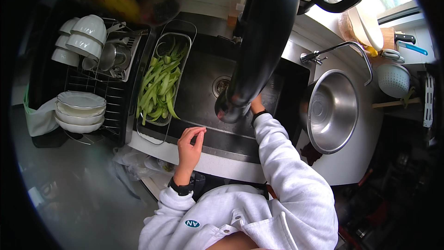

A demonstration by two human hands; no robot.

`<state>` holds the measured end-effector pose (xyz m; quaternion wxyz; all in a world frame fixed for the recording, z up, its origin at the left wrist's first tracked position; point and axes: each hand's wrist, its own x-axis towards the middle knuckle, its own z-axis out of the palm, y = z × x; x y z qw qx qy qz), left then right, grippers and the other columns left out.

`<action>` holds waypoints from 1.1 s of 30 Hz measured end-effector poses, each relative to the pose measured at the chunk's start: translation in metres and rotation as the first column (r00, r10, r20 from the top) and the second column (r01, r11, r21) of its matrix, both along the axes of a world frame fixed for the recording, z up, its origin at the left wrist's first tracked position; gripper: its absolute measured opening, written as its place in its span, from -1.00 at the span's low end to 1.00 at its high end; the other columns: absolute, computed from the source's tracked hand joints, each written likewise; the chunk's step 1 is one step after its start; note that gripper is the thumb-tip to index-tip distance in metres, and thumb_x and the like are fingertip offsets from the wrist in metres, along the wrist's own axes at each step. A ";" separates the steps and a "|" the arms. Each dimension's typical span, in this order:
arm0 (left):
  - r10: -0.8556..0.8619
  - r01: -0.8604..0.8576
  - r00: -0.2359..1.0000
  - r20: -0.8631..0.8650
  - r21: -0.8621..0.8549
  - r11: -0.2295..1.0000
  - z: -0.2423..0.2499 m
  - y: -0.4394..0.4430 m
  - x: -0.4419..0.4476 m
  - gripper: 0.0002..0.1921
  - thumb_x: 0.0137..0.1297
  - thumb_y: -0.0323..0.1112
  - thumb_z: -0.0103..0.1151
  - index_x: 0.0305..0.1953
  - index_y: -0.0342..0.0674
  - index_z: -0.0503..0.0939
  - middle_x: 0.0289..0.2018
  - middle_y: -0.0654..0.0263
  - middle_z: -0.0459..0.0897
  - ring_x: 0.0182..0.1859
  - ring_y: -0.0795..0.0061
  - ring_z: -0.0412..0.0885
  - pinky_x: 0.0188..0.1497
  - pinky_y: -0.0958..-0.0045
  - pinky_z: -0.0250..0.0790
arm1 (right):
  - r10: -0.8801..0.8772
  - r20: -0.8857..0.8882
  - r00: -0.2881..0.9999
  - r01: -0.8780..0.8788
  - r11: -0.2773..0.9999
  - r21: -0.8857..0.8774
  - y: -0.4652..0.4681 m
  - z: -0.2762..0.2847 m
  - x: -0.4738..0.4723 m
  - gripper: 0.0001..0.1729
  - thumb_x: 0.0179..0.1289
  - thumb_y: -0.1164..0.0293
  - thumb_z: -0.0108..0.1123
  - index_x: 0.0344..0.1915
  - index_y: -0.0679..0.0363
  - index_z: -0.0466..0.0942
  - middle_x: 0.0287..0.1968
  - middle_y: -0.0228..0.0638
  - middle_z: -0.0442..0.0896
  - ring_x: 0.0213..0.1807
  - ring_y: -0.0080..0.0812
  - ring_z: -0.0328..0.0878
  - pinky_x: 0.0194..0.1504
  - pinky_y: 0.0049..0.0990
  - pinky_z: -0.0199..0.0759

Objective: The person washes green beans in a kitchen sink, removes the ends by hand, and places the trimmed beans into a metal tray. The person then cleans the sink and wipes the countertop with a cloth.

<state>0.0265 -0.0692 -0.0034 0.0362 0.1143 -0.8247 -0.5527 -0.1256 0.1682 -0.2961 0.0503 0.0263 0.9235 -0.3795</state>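
Observation:
My left hand (190,146) hovers over the front edge of the sink, with thumb and fingertips drawn together and nothing visible between them. A black band circles its wrist. My right hand (257,105) reaches down into the stainless steel sink (197,76). A large black faucet (260,41) looms close to the camera and covers most of that hand, so what it touches is hidden. Left of the basin hangs a wire basket (187,55) heaped with pale green vegetable strips (161,83), several drooping over its edge. The drain (220,85) is partly visible beside the faucet.
On the left, a black dish rack (112,111) holds white bowls (86,33), stacked plates (81,111) and metal cups. A steel basin (333,111) leans right of the sink, below a thin chrome tap (347,45). A colander (393,80) and a knife (404,38) are farther right.

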 end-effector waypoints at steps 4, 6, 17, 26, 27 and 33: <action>-0.039 0.035 0.998 -0.057 -0.066 0.997 0.005 0.003 -0.003 -0.88 0.20 -0.56 0.06 -0.25 -0.35 0.58 -0.32 0.22 0.64 -0.24 0.45 0.58 -0.15 0.52 0.38 | -0.130 0.017 0.991 0.130 0.991 -0.019 -0.013 0.015 -0.009 -0.46 -0.06 0.57 0.13 0.04 0.18 0.47 -0.02 0.08 0.42 -0.03 0.06 0.44 0.01 -0.20 0.37; -0.025 0.023 0.998 -0.065 -0.041 0.999 0.005 0.002 -0.005 -0.88 0.21 -0.56 0.06 -0.25 -0.35 0.58 -0.32 0.23 0.64 -0.24 0.45 0.58 -0.15 0.53 0.38 | -0.342 -0.106 0.934 0.336 0.939 -0.071 0.013 0.043 -0.017 -0.45 -0.05 0.58 0.13 0.07 0.23 0.44 -0.08 0.06 0.44 -0.06 0.05 0.44 -0.03 -0.19 0.37; -0.035 0.035 0.999 -0.014 -0.027 0.999 -0.006 0.001 -0.007 -0.88 0.20 -0.57 0.06 -0.25 -0.35 0.58 -0.31 0.22 0.63 -0.24 0.44 0.58 -0.15 0.53 0.38 | -0.517 -0.676 0.525 0.698 0.716 -0.006 0.056 0.080 -0.075 -0.57 0.07 0.59 0.06 0.01 0.37 0.44 -0.16 0.05 0.48 -0.17 0.04 0.47 -0.13 -0.20 0.40; 0.012 -0.011 1.000 0.001 -0.013 1.000 -0.008 -0.007 0.000 -0.89 0.18 -0.55 0.08 -0.27 -0.33 0.58 -0.33 0.23 0.64 -0.25 0.38 0.58 -0.15 0.49 0.39 | -0.976 0.102 0.194 0.895 0.134 -0.426 0.046 0.028 -0.080 -0.81 -0.04 0.54 0.14 -0.43 0.49 0.57 -0.38 0.01 0.65 -0.36 -0.16 0.62 -0.29 -0.28 0.45; 0.012 -0.012 1.000 0.013 0.007 1.000 -0.009 -0.006 0.000 -0.88 0.18 -0.56 0.07 -0.26 -0.33 0.59 -0.32 0.23 0.64 -0.24 0.42 0.58 -0.14 0.51 0.39 | -0.989 0.088 0.117 0.874 0.061 -0.481 0.054 0.035 -0.078 -0.76 -0.01 0.49 0.20 -0.41 0.51 0.56 -0.39 -0.02 0.65 -0.39 -0.20 0.60 -0.29 -0.28 0.47; -0.005 0.005 1.000 0.009 0.017 1.000 -0.008 -0.005 0.000 -0.88 0.19 -0.57 0.07 -0.25 -0.34 0.59 -0.31 0.23 0.63 -0.24 0.46 0.58 -0.13 0.54 0.38 | -0.996 -0.086 0.019 0.928 0.050 -0.369 0.080 0.039 -0.110 -0.81 -0.03 0.52 0.18 -0.48 0.51 0.55 -0.45 0.03 0.64 -0.41 -0.05 0.61 -0.32 -0.29 0.47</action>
